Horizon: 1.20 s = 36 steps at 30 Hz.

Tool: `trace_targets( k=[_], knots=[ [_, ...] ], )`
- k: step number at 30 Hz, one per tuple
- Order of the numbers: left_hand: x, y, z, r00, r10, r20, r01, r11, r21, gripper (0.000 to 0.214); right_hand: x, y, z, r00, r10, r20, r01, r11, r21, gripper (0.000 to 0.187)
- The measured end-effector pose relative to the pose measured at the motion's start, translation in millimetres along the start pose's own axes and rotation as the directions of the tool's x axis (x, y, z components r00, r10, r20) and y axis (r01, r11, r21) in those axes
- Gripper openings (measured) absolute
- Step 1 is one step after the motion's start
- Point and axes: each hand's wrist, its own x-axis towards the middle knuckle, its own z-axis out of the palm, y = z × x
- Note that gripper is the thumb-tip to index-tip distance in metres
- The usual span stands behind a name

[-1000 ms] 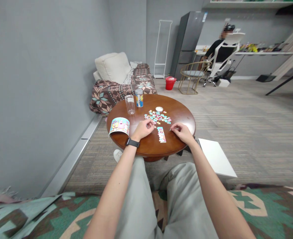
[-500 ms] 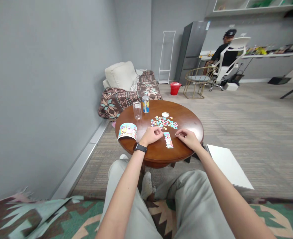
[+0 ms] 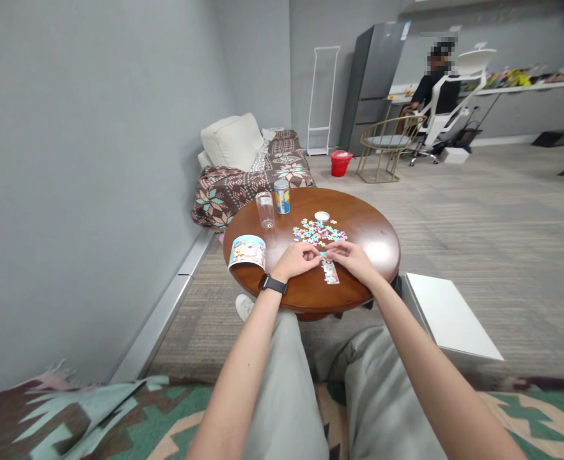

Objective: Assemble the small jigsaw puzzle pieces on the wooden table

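Note:
A joined strip of jigsaw puzzle lies on the round wooden table, close to its front. At the strip's upper left, my left hand is closed with curled fingers, thumb and fingertips against the top end; what they grip is too small to make out. My right hand pinches a puzzle piece, mostly hidden by the fingers, over the same end. Just beyond both hands is a spread pile of loose puzzle pieces. The curled picture sheet with cartoon figures stands at the left.
A clear glass and a printed tin stand at the table's back left. Behind the pieces lies a round lid. On the floor are a white box at right and a red bin. Another person sits far off.
My right hand has moved left to the top of the strip, bringing its fingertips close to my left hand's. The view has shifted slightly, and my left leg has moved.

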Motion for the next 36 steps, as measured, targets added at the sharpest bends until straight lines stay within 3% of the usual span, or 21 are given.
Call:
trace_targets(
  k=[6,14,16,18,21,23,27,32,36],
  knots=[
    [2,-3,3.4,0.997,0.043,0.070,-0.045,0.999,0.027,0.014,-3,-4,1,0.998,0.048,0.041,-0.050,0.998,0.032,0.034],
    [4,-4,2.8,0.999,0.004,0.043,-0.008,0.996,0.087,0.019,-4,-8,2,0.998,0.029,0.049,-0.031,0.998,0.050,0.029],
    [5,-4,1.8,1.000,-0.024,-0.014,0.025,0.994,0.104,0.019,-3,-5,2,0.999,-0.034,-0.038,0.033,0.999,-0.030,0.022],
    [5,-5,-0.4,0.987,-0.079,-0.140,0.098,0.986,0.137,0.019,-2,-1,-1,0.967,-0.109,-0.229,0.070,0.983,-0.171,0.015],
    [5,-8,-4.8,0.917,-0.207,-0.342,0.277,0.946,0.170,0.019,-1,5,-6,0.859,-0.166,-0.485,-0.008,0.941,-0.337,0.017],
    [5,-11,-7.2,0.863,-0.278,-0.422,0.379,0.908,0.177,0.020,0,7,-8,0.830,-0.172,-0.531,-0.060,0.918,-0.391,0.022],
    [5,-14,-8.5,0.805,-0.370,-0.463,0.499,0.845,0.193,0.021,0,8,-4,0.870,-0.194,-0.453,-0.081,0.850,-0.520,0.034],
    [3,-16,-7.5,0.756,-0.440,-0.485,0.591,0.778,0.214,0.016,0,6,6,0.950,-0.107,-0.295,-0.121,0.741,-0.660,0.046],
    [2,-19,-7.0,0.738,-0.445,-0.508,0.608,0.764,0.214,0.004,0,8,7,0.962,-0.068,-0.265,-0.134,0.726,-0.674,0.047]
  ],
)
